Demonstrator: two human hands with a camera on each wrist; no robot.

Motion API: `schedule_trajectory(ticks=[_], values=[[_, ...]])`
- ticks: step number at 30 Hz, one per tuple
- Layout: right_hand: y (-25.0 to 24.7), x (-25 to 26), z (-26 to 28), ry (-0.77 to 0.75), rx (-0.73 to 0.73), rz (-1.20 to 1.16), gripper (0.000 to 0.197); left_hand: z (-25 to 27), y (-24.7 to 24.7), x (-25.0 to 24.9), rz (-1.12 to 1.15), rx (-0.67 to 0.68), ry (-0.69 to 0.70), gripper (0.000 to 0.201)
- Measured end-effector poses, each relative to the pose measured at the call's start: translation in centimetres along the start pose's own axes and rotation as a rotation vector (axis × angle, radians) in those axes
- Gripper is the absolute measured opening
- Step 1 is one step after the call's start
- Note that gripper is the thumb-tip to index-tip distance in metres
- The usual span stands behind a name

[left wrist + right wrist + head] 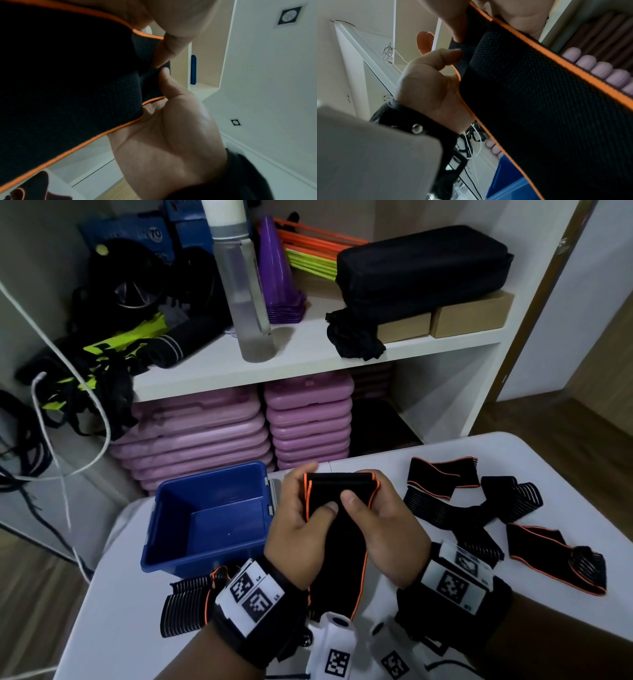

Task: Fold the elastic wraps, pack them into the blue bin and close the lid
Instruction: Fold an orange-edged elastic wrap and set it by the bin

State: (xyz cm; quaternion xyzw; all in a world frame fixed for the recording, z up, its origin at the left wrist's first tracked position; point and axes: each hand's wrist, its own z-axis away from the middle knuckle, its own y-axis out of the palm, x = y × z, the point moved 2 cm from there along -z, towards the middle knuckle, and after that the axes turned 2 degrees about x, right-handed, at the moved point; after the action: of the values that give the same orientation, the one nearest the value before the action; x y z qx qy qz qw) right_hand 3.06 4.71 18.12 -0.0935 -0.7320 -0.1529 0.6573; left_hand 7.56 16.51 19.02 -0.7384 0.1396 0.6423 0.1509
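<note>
White shelving unit (pixel 308 357) fills the background; wood floor to either side. Upper shelf carries a clear water bottle (pixel 239 285), a stack of purple cones (pixel 277 275), orange and yellow rods behind them, a black zip case (pixel 424 265) resting on two cardboard boxes (pixel 472 314), and a heap of black and neon-yellow fabric at the shelf's left end. Lower bay holds two stacks of pink cases (pixel 308 422). White cords hang down the left wall.

In front, a white table (pixel 130 611) with rounded corners. Blue bin (pixel 209 515) sits open at the table's far left edge, nothing visible inside it; a grey piece, possibly its lid, stands just beyond its right wall, hard to tell.

Both hands are raised over the table's middle, just right of the bin. Left hand (pixel 298 525) and right hand (pixel 383 529) together grip one black, orange-edged elastic wrap (pixel 339 542): thumbs pressed on its near face, fingers curled behind its folded top. The top shows two or three stacked layers; the loose tail hangs down between the wrists toward the near edge. Wrist views confirm each thumb pinching the cloth.

More wraps (pixel 479 508) lie unfolded across the table's right side, well apart from the bin. One striped wrap (pixel 188 601) lies near the left wrist, just in front of the bin.
</note>
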Motion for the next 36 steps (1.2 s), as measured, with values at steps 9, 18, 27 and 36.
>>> schedule_trajectory(ticks=[9, 18, 27, 36], values=[[-1.0, -1.5, -0.9, 0.232, -0.153, 0.247, 0.04, -0.4, -0.6, 0.2, -0.398, -0.078, 0.246, 0.035], [-0.8, 0.5, -0.3, 0.245, 0.114, -0.018, 0.053, 0.7, 1.7, 0.7, -0.725, 0.049, 0.513, 0.046], [-4.3, 1.9, -1.3, 0.194, 0.166, 0.212, 0.03, -0.2, 0.6, 1.0, -0.417, 0.021, 0.376, 0.069], [-3.3, 0.4, -1.3, 0.18, 0.042, -0.22, 0.039, -0.7, 2.7, 2.0, -0.149, 0.057, 0.068, 0.031]])
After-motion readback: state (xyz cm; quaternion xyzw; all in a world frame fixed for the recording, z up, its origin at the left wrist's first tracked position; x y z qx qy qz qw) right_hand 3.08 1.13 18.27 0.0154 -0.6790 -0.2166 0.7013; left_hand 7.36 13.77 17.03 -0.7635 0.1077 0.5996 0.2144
